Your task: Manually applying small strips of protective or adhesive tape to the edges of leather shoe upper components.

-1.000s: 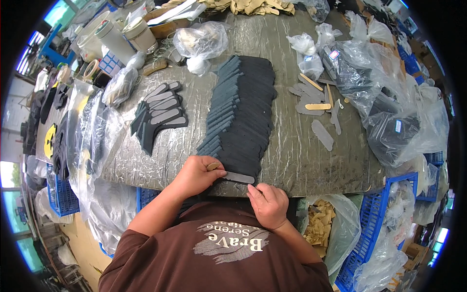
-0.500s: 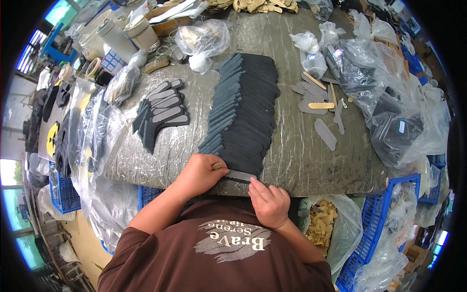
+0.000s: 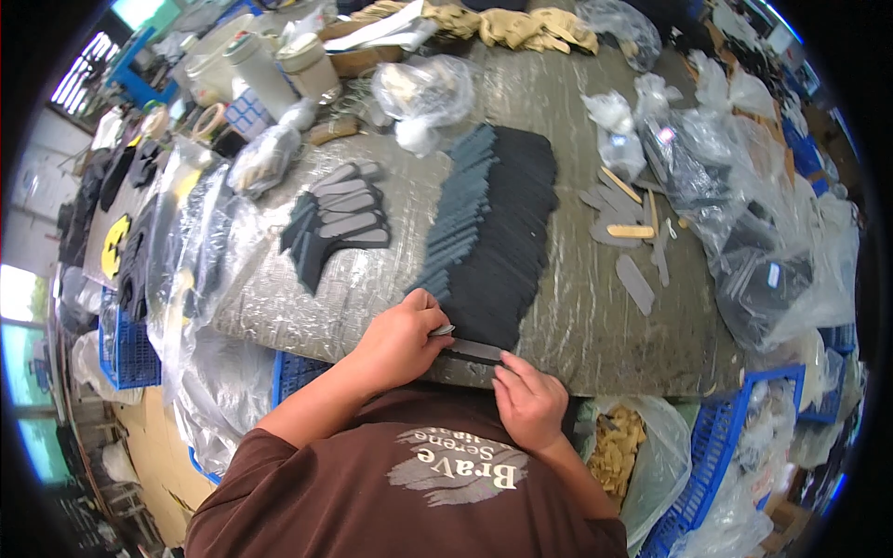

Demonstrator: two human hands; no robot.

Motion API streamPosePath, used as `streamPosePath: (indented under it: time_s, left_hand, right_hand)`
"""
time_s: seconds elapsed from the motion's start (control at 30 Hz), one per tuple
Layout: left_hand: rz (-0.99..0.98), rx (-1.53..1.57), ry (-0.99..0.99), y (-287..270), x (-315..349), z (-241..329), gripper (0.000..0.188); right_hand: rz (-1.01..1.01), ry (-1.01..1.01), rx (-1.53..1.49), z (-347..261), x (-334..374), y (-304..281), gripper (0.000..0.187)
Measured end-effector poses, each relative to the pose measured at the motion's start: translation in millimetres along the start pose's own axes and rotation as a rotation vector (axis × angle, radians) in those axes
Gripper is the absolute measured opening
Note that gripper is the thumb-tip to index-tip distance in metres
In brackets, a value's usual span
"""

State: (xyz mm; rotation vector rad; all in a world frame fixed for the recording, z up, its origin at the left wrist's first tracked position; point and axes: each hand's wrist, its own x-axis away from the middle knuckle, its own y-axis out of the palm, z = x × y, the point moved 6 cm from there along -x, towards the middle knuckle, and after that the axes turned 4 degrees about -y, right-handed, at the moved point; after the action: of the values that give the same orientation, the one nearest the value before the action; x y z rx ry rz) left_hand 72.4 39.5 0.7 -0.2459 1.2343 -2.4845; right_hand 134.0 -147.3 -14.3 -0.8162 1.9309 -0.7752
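A flat grey strip (image 3: 477, 351) with rounded ends lies across the near end of a long overlapping row of dark foam-like strips (image 3: 512, 228). Its left end is pinched by my left hand (image 3: 402, 342), fingers closed. A small thin piece (image 3: 442, 330) pokes out between that thumb and forefinger; I cannot make out what it is. At the strip's right end, my right hand (image 3: 532, 398) grips the tip between thumb and fingers. Left of the row, several grey-faced dark strips (image 3: 349, 214) lie fanned out in a pile.
Loose grey strips (image 3: 635, 285) and tan sticks (image 3: 630, 232) lie to the right. Plastic bags (image 3: 772, 251) crowd the right edge, tubs (image 3: 307, 67) the far left. Below the table's right front, a bag holds tan scraps (image 3: 619, 442) beside a blue crate (image 3: 693, 474).
The whole view has shifted slightly, moving the table's contents right and down. The piece at my left fingertips looked tan before and now looks greyish. Both hands stay at the strip's ends.
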Motion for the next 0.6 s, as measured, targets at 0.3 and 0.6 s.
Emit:
streamPosePath:
  time_s: [0.3, 0.6]
  left_hand:
    - [0.396, -0.127, -0.39, -116.7, -8.9, -95.0, 0.02]
    - [0.009, 0.082, 0.26, -7.1, 20.4, 22.8, 0.065]
  right_hand:
    - [0.047, 0.079, -0.25, -1.0, -26.9, 3.9, 0.017]
    - [-0.059, 0.451, -0.96, -9.4, -61.9, 26.8, 0.005]
